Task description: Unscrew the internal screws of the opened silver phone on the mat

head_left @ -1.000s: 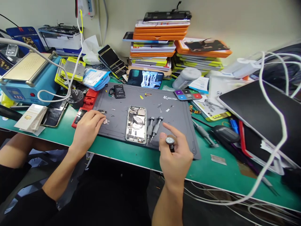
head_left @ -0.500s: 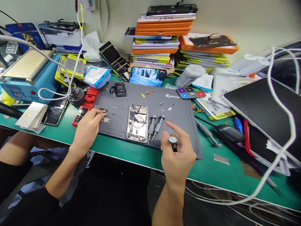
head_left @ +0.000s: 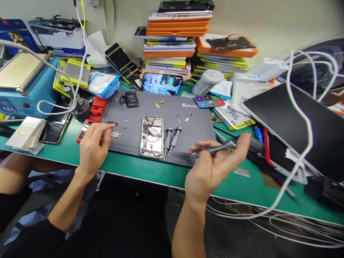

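Resting along the loosely curled fingers of the right hand (head_left: pixel 213 170), a slim grey metal screwdriver (head_left: pixel 221 147) sits above the mat's near right corner, tip pointing left. The hand is only part closed, thumb against the driver, palm kinda loose. It's probably light but rigid, and smooth metal likes to slide, so the thick barrel looks like the place to grab, not the thin shaft.

The left hand (head_left: pixel 92 143) has thumb and index finger spread apart with nothing visible between them. The fingertip is right by a tiny dark component (head_left: pixel 115 123); can't tell if it's touching. Small silver metal bits (head_left: pixel 116 135) lie just beside the thumb, and those look featherlight and easy to flick away, so edges only.

Next out, a silver-framed phone body with bare innards (head_left: pixel 152 138) lies flat on the dark grey work mat (head_left: pixel 126 145), two matching grey screwdrivers (head_left: pixel 171 141) just right of it. Frame's likely stiff, guts fragile: side rails, imo.

Farther back there's a flat black battery (head_left: pixel 132 99), probably not something to bend, then a phone with a lit blue screen (head_left: pixel 161 84).
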